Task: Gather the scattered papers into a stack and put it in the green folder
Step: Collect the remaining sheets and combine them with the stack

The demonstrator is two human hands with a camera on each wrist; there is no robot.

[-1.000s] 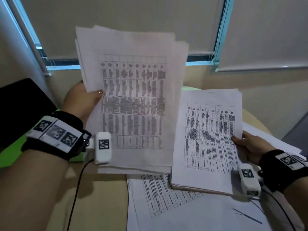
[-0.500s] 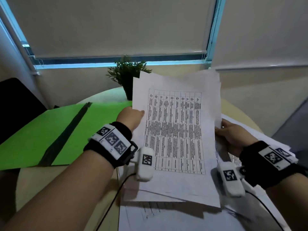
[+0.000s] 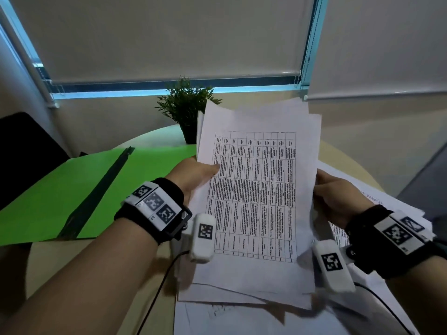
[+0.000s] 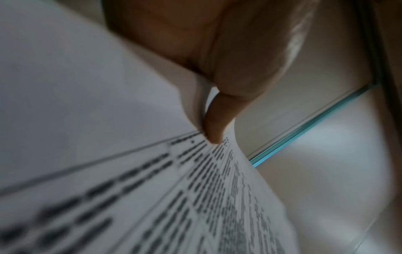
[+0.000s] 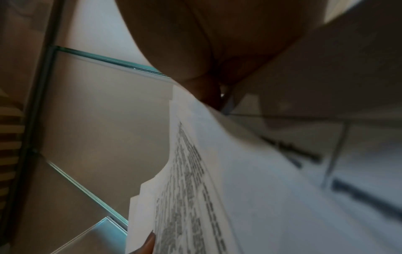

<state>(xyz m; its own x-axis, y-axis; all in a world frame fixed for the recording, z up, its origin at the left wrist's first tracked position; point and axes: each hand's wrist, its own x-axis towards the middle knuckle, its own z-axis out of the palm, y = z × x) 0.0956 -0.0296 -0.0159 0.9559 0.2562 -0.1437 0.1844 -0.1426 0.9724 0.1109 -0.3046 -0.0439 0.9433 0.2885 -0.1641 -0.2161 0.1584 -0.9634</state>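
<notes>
Upright above the table's loose sheets, an uneven stack is pinched between left hand and right hand, beside the open green folder. Misaligned sheets could likely slip loose. Only the left wrist view shows the thumb pressing the print.

Left hand and right hand raised, each grip pinched closed.
</notes>
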